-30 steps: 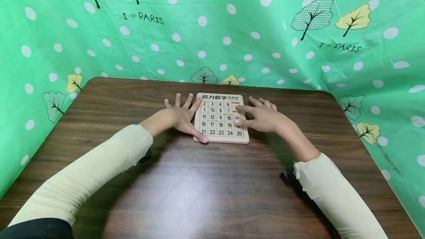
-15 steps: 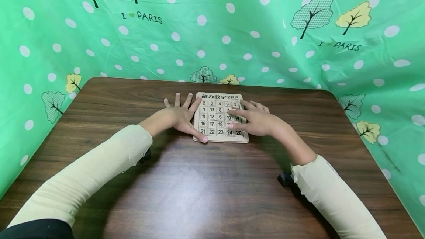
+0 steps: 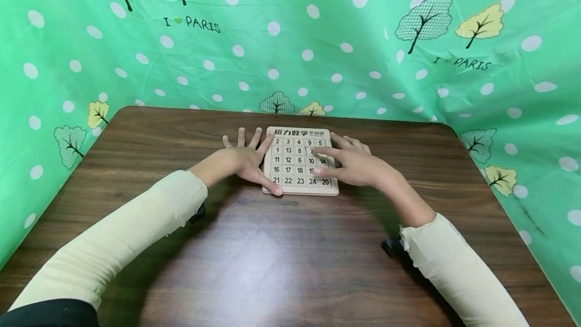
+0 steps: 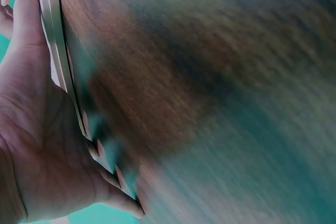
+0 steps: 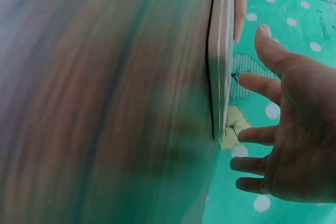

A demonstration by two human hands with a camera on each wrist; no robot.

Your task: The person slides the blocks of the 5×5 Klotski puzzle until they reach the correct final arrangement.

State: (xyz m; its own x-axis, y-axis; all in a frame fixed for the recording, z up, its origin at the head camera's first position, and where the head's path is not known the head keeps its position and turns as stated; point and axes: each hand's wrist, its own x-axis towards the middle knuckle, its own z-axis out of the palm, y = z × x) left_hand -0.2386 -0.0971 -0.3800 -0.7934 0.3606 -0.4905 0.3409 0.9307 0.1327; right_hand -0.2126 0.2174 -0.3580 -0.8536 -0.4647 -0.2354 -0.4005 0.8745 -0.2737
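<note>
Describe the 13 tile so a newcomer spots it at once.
Near the far edge of the dark wooden table lies a pale number board. In the head view, find its second row down, second from left. That's the 13 tile: two digits, between the 1 tile and 8 tile.

left arm [image 3: 131,233] and right arm [image 3: 456,261] extended, left hand [image 3: 247,161] splayed, right hand [image 3: 357,164] loosely spread

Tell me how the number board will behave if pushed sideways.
The number board looks stiff, straight-edged in the right wrist view. Lying flat, it seems unlikely to tip. It might slide on the shiny table, though the left hand at its side may steady it.
</note>
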